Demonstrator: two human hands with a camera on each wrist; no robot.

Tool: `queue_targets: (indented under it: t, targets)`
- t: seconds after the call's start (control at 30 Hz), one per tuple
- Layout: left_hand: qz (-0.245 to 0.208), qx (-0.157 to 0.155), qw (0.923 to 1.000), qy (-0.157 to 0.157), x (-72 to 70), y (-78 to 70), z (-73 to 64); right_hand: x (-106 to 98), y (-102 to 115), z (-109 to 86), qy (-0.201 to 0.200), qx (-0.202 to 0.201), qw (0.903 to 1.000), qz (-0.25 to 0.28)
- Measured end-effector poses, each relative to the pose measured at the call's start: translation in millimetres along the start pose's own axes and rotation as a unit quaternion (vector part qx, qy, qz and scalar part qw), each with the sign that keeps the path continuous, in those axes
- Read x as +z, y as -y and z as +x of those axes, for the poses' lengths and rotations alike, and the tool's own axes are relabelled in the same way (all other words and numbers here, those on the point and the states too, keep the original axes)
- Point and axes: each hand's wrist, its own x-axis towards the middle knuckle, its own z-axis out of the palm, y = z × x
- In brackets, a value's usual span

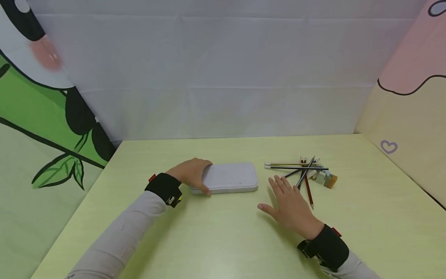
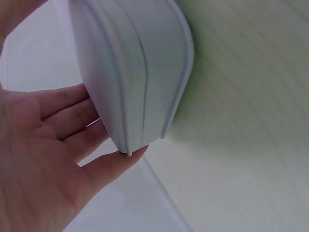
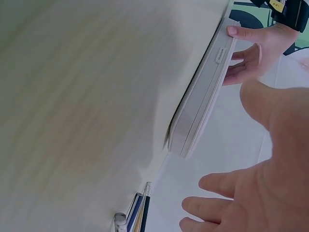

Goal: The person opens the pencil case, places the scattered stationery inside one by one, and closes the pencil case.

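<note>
Not much looks done yet, imo: the pale lavender, rounded rectangular, hard-looking case (image 1: 230, 177) is shut and set a bit left of the middle of the light wood-grain bench (image 1: 209, 240), its left end gripped between the thumb and fingers of the left hand (image 1: 191, 172). Nothing is held by the right hand (image 1: 290, 207), its fingers spread out beside a loose heap of slim dark, reddish and yellowish pencils (image 1: 296, 167). Those are left criss-crossed next to small brown-and-grey blocks (image 1: 330, 181), so they seem unsorted; the case's inside can't be seen. Brands? None can be read; the tiny yellow label (image 3: 276, 5) on the black wristband (image 3: 294, 14) is illegible.
</note>
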Motion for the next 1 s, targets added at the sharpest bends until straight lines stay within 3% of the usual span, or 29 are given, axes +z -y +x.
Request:
queue_targets:
  t: [0.2,0.37,0.6,0.83,1.0]
  targets:
    - [-0.010,0.007,0.9997,-0.021,0.0,-0.1,-3.0,-1,-1,1.9,0.006,0.001,1.0000,0.002]
    - [-0.047,0.038,0.9969,-0.050,2.5,2.1,-7.7,-6,-8,5.3,0.011,0.004,0.9999,-0.002]
    - [-0.110,0.038,0.9902,-0.078,3.6,-3.6,-14.1,-24,-16,13.9,-0.035,-0.015,0.9991,-0.017]
    - [-0.194,0.051,0.9739,-0.106,4.1,-12.6,-21.9,-37,-12,16.7,-0.064,-0.027,0.9973,0.024]
    - [-0.279,0.067,0.9519,-0.107,1.9,-20.9,-28.3,-41,-6,16.9,-0.052,-0.023,0.9947,0.086]
